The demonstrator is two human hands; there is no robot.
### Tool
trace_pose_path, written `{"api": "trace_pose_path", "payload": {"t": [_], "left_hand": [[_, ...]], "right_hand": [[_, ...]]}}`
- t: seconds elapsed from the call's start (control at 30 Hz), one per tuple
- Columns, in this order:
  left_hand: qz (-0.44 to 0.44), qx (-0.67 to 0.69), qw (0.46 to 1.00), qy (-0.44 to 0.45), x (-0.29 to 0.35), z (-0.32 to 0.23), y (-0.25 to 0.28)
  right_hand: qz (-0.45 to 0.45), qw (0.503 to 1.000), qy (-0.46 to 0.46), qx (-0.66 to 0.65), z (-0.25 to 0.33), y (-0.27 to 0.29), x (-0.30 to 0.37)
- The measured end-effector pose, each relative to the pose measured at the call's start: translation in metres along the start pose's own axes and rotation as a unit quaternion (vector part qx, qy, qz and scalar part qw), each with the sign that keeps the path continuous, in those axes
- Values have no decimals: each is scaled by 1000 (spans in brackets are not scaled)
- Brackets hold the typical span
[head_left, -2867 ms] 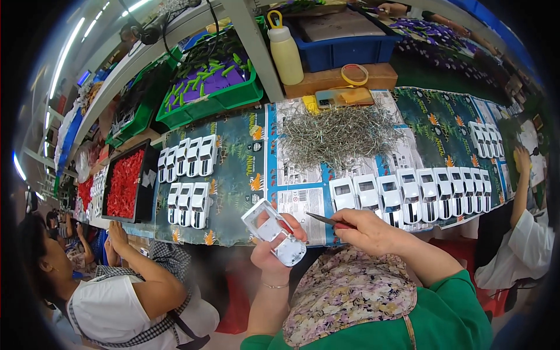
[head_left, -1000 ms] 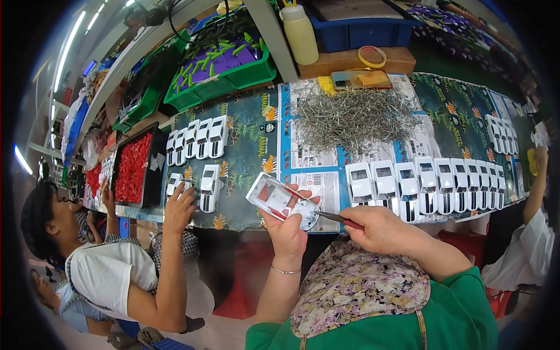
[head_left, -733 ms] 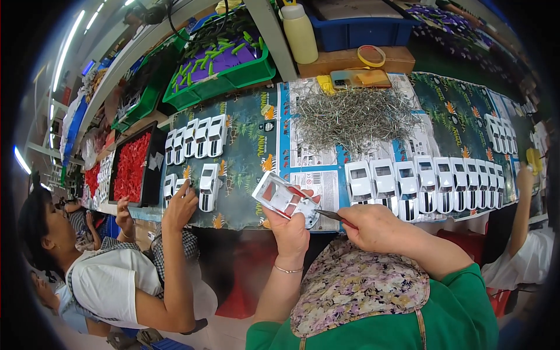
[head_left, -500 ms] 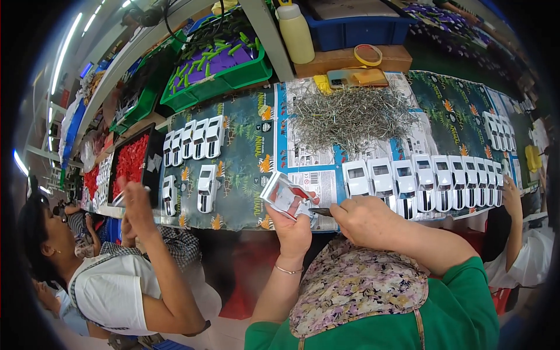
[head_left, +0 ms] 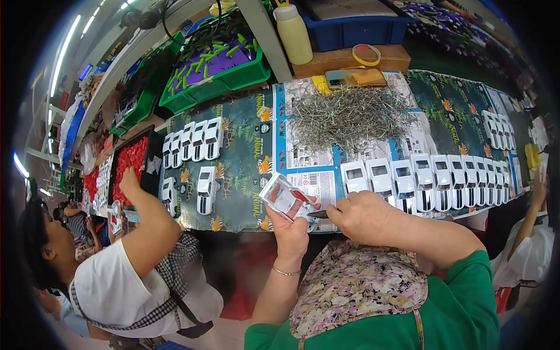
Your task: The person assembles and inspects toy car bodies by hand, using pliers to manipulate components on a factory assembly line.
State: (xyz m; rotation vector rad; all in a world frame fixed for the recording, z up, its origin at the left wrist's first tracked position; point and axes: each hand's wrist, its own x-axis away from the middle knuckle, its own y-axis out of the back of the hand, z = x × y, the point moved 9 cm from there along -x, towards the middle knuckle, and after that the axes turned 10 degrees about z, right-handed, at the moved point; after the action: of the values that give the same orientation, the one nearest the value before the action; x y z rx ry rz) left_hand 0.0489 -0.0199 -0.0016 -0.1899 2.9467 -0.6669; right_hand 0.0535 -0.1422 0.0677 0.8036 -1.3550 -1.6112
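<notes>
My left hand (head_left: pixel 291 236) is closed around a white toy car body (head_left: pixel 269 189), whose hollow inside faces up and shows red parts. My right hand (head_left: pixel 364 214) grips a dark pointed tool (head_left: pixel 319 214); its handle is hidden in my fist, so I cannot tell its exact kind. The tool's tip meets the near right end of the car body, by my left thumb. Just beyond my right hand stands a row of white toy cars (head_left: pixel 442 181), packed side by side. A pile of thin metal rods (head_left: pixel 350 119) lies farther back.
More white toy cars (head_left: pixel 198 140) stand at left. A co-worker's hand (head_left: pixel 129 184) reaches into a black tray (head_left: pixel 153 143) of red parts. Behind are a green crate (head_left: pixel 219 84), a pale bottle (head_left: pixel 293 35), a phone (head_left: pixel 356 77), a tape roll (head_left: pixel 366 55) and a blue bin (head_left: pixel 356 32).
The co-worker at left has lowered a raised hand into the red parts and leaned forward. My hands keep nearly the same place, with the tool's tip still at the car body.
</notes>
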Motion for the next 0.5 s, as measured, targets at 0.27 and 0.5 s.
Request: {"api": "trace_pose_path", "payload": {"t": [0.27, 0.5], "left_hand": [[-1, -22, 1000, -16, -15, -19, 18], [-87, -697, 712, 4, -41, -73, 121]], "right_hand": [[-23, 990, -57, -123, -15, -8, 11], [-35, 966, -141, -213, -45, -9, 53]]}}
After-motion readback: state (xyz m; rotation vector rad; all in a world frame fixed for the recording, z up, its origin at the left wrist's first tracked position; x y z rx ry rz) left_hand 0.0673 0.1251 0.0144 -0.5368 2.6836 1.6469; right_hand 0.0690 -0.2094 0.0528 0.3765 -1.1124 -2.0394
